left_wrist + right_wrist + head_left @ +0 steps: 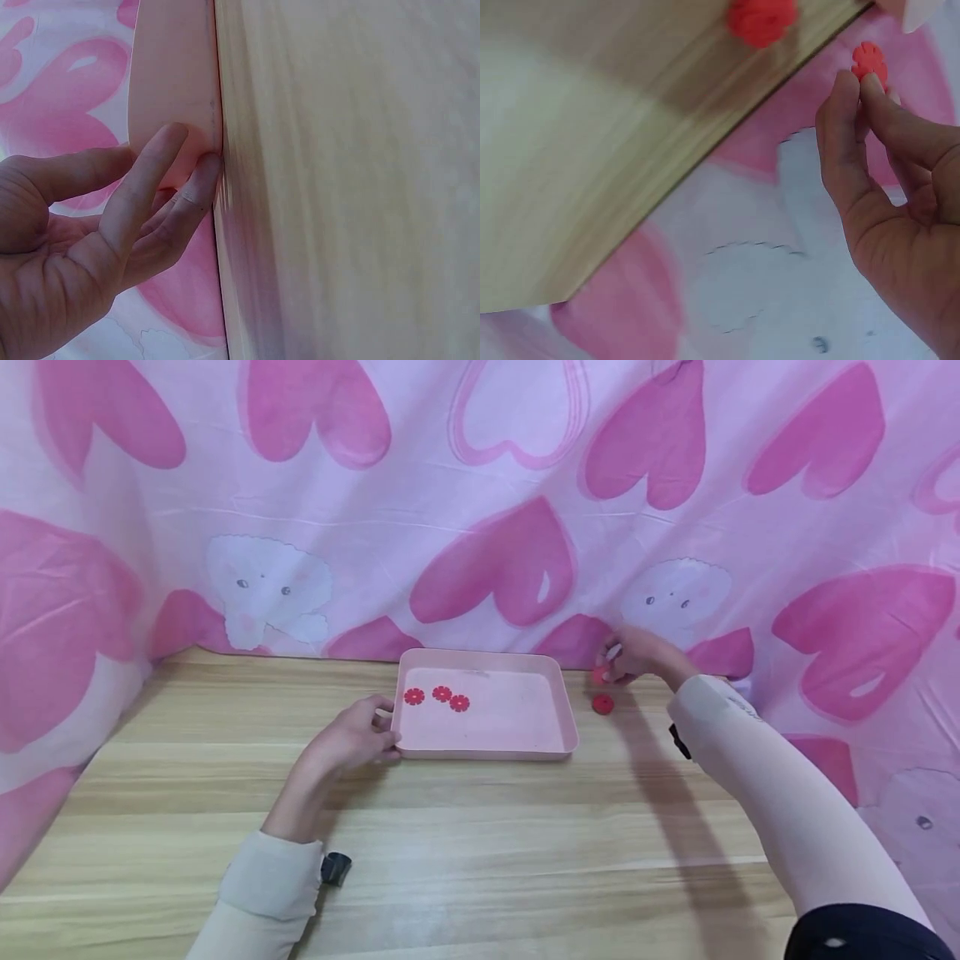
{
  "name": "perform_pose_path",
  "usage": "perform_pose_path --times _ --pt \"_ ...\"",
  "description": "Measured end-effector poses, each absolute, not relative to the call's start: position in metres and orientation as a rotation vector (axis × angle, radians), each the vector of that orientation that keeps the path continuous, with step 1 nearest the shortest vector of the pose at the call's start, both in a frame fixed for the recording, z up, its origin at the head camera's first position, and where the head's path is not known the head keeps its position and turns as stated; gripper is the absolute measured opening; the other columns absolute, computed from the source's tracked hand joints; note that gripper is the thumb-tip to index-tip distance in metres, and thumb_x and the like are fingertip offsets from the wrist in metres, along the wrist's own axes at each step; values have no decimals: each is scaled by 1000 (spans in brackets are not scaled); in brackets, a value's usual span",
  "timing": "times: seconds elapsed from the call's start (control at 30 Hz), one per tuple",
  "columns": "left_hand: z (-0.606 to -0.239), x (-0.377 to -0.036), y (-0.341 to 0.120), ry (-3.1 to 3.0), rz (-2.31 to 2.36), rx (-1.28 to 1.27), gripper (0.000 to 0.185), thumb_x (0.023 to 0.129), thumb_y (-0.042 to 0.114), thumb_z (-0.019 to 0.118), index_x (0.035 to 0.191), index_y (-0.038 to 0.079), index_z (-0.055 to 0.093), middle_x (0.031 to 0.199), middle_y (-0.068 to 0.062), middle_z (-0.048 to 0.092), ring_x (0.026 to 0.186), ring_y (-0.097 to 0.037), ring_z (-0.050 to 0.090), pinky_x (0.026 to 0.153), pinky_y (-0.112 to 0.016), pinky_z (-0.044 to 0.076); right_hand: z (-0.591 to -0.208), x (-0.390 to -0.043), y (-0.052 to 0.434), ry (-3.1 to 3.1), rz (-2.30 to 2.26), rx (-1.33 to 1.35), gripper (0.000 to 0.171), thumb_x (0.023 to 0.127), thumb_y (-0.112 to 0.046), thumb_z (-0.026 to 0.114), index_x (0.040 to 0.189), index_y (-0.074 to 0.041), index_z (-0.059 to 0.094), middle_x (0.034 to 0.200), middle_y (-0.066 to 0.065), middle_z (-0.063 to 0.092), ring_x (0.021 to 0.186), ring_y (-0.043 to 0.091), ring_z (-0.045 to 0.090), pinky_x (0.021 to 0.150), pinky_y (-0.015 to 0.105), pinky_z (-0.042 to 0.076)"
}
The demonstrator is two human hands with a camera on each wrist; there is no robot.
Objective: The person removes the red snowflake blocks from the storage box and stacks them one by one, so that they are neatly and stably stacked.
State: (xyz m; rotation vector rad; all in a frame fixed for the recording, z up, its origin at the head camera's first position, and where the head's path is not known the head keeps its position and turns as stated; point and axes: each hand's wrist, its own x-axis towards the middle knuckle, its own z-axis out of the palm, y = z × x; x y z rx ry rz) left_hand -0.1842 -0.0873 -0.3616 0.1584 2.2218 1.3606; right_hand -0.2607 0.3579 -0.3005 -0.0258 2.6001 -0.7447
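Three red flower-shaped discs [441, 696] lie in a row inside the pink tray [558, 675], toward its far left corner, on the wooden table [480, 852]. Your left hand [354, 739] is at the tray's near left corner: the wrist view shows the fingers [146, 180] curled against the tray's outer wall and the thumb lying along it, so you have hold of the corner, with the tray still flat on the table.

Your right hand [633, 656] is raised just past the tray's far right corner, in front of the heart-printed cloth [495, 502] that hangs behind the table. Thumb and forefinger are pressed together on a fourth red disc [869, 61], pinching it by its lower edge so the toothed rim stands clear above the fingertips [847, 86]; the other fingers are folded loosely into the palm.

Another red piece [602, 703] sits on the table directly below that hand, just beside the tray's right wall and apart from it. In the right wrist view it is blurred, so you cannot tell whether it is one disc or a small stack.

Both forearms wear pale sleeves [780, 793].
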Motion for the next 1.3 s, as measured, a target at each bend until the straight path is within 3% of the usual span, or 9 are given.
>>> perform_pose_path --times 0.1,0.37,0.67,0.97,1.07,1.2,1.3 --pt "-363 -184 -88 2230 1351 154 54 104 -1 63 154 -7 41 129 -27 59 104 -29 72 88 -34 69 -307 -256 367 2549 -727 -19 23 90 12 72 111 14 64 86 10 67 73 13 64 69 32 68" --pt "-364 -185 -89 2222 1365 146 54 104 -2 63 153 -7 41 128 -27 59 104 -30 72 89 -35 69 -321 -248 374 2510 -706 -33 19 95 7 71 112 14 65 91 11 70 75 11 62 68 26 62" --pt "-365 -182 -93 2213 1424 186 53 103 -6 60 152 -11 41 124 -29 59 100 -29 73 87 -35 69 -334 -248 376 2564 -639 -35 21 97 -6 75 113 7 71 87 4 68 73 15 58 65 31 60" --pt "-363 -183 -95 2231 1389 148 54 105 -1 61 154 -8 40 131 -29 59 104 -30 74 89 -35 69 -333 -255 374 2579 -682 -70 24 98 -8 70 116 8 71 86 4 68 74 16 58 65 31 59" --pt "-363 -183 -95 2235 1381 134 54 105 0 61 155 -7 40 133 -28 59 105 -29 74 90 -35 68 -328 -260 366 2608 -686 -101 26 99 -9 69 118 10 71 91 12 72 75 17 61 68 34 63" --pt "-362 -183 -94 2241 1378 121 54 106 0 61 155 -5 41 134 -27 59 105 -29 74 91 -35 68 -315 -268 341 2636 -680 -193 30 99 -4 68 124 12 69 109 27 75 81 22 70 76 39 69" --pt "-361 -184 -92 2239 1381 125 54 106 0 60 155 -5 40 134 -28 59 106 -29 74 93 -36 68 -305 -273 315 2649 -670 -277 30 98 -2 69 125 11 69 115 29 75 85 28 74 78 41 70"
